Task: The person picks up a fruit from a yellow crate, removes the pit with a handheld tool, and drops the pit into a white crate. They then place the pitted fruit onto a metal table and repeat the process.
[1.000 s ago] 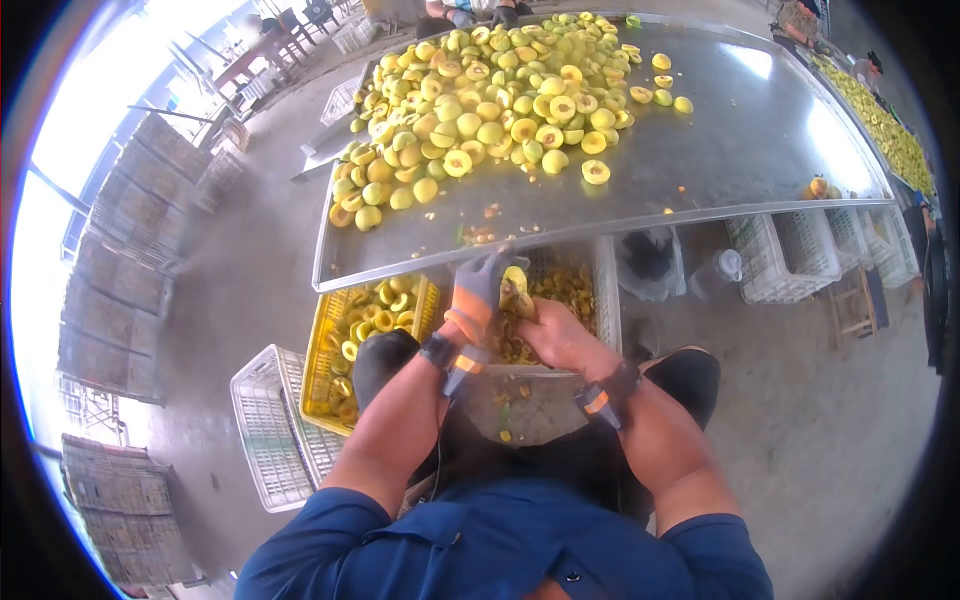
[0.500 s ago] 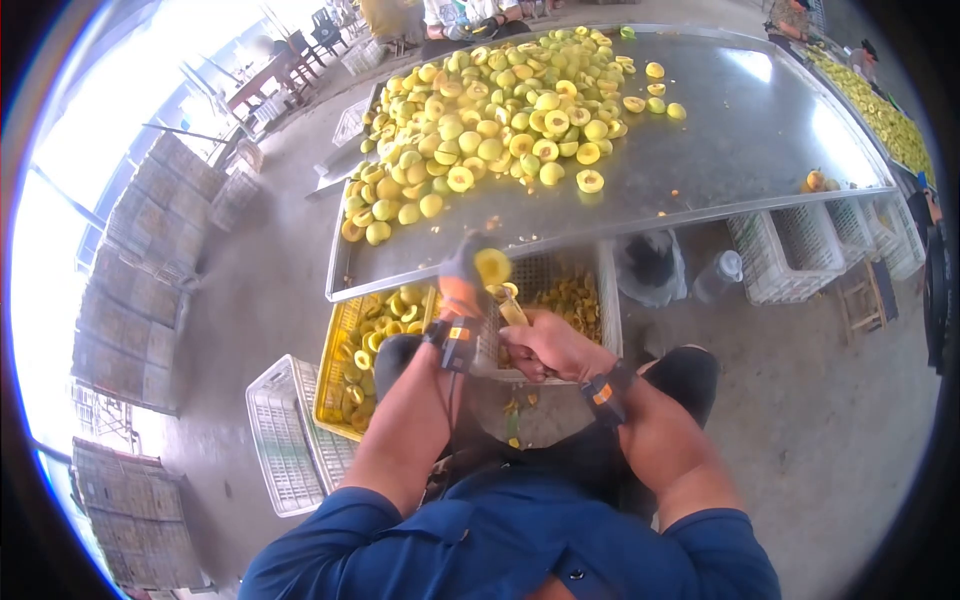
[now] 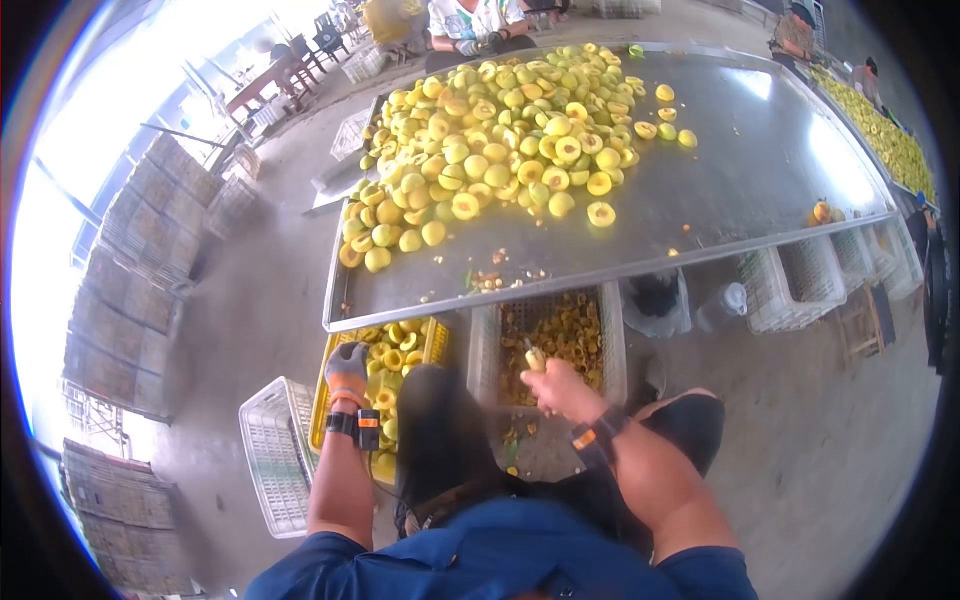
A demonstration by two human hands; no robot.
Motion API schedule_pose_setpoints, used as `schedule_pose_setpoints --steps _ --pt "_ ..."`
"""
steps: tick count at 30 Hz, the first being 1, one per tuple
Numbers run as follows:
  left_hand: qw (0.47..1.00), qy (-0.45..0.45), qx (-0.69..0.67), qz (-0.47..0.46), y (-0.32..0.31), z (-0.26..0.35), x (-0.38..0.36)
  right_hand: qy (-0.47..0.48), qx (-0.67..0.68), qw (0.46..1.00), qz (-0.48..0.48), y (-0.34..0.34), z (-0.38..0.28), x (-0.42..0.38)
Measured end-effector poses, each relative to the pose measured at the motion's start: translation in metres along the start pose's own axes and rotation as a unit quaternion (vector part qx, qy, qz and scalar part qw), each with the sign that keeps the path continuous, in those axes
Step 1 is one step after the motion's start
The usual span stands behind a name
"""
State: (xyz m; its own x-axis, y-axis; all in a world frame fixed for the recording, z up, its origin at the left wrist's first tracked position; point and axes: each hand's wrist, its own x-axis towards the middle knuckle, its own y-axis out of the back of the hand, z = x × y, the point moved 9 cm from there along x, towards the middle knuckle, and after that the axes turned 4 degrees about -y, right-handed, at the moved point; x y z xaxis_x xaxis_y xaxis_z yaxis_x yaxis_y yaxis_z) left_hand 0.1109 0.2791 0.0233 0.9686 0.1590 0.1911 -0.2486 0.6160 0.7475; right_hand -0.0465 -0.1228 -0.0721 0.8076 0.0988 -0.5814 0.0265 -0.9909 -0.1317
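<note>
My left hand (image 3: 347, 369), in a grey and orange glove, is over the left edge of the yellow crate (image 3: 436, 340), which holds halved yellow fruit (image 3: 393, 358). Its fingers point down, and whatever they may hold is hidden. Bare and closed, my right hand (image 3: 562, 388) grips a small tool with a pale handle (image 3: 535, 358) above a white crate (image 3: 613, 345) of brownish scraps (image 3: 575, 330). A large pile of halved fruit (image 3: 520, 130) lies on the metal table (image 3: 710, 190).
Empty white crates (image 3: 268, 450) stand left of the yellow crate. More white crates (image 3: 790, 285), a clear jug (image 3: 722, 305) and a plastic bag (image 3: 657, 303) are under the table's right side. A person (image 3: 475, 25) sits across the table; stacked crates (image 3: 125, 280) line the left.
My left hand has moved left and down from beside my right hand to the yellow crate. The fruit half seen at it is no longer visible there. My right hand has moved slightly right and down.
</note>
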Motion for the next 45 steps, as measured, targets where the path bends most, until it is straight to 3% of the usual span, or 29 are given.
schedule_pose_setpoints --steps 4,8,12,16,20,24,27,28,35,39,40,42,44,45 --pt "0.991 -0.09 -0.092 0.04 -0.031 0.06 0.055 0.066 -0.033 0.997 0.005 -0.008 -0.04 -0.015" --pt "0.963 -0.265 -0.033 0.022 -0.093 0.172 0.131 0.116 -0.071 0.989 0.052 -0.003 -0.063 -0.017" --pt "0.958 -0.287 -0.014 -0.011 -0.161 0.244 0.214 0.093 -0.07 0.991 0.068 -0.001 -0.067 -0.009" --pt "0.953 -0.299 0.041 -0.025 -0.238 0.273 0.296 0.025 -0.068 0.996 0.048 0.002 -0.068 -0.003" --pt "0.95 -0.243 0.174 -0.087 -0.251 0.319 0.301 0.057 -0.142 0.983 0.099 0.009 -0.105 -0.019" --pt "0.928 -0.284 0.168 -0.173 -0.268 0.321 0.293 0.0 -0.125 0.991 0.043 0.009 -0.11 -0.015" --pt "0.926 -0.28 0.15 -0.204 -0.291 0.321 0.275 0.065 -0.107 0.989 0.073 0.009 -0.124 -0.011" --pt "0.931 -0.295 0.132 -0.173 -0.291 0.326 0.266 0.03 -0.118 0.99 0.073 0.008 -0.122 -0.011" --pt "0.891 -0.31 0.101 -0.315 -0.32 0.317 0.177 0.076 -0.147 0.982 0.095 -0.003 -0.116 -0.011" --pt "0.913 -0.29 -0.018 -0.286 -0.298 0.297 0.151 0.115 -0.146 0.977 0.108 -0.004 -0.121 -0.01" --pt "0.924 -0.27 0.005 -0.271 -0.281 0.3 0.147 0.128 -0.139 0.976 0.111 -0.003 -0.122 -0.01" --pt "0.912 -0.297 -0.163 -0.233 -0.295 0.263 0.171 0.138 -0.125 0.976 0.114 -0.003 -0.126 -0.012" --pt "0.883 -0.396 -0.188 -0.169 -0.247 0.272 0.163 0.172 -0.108 0.971 0.123 -0.001 -0.128 -0.011" --pt "0.858 -0.481 -0.129 -0.129 -0.219 0.283 0.151 0.191 -0.099 0.968 0.128 0.001 -0.131 -0.011"
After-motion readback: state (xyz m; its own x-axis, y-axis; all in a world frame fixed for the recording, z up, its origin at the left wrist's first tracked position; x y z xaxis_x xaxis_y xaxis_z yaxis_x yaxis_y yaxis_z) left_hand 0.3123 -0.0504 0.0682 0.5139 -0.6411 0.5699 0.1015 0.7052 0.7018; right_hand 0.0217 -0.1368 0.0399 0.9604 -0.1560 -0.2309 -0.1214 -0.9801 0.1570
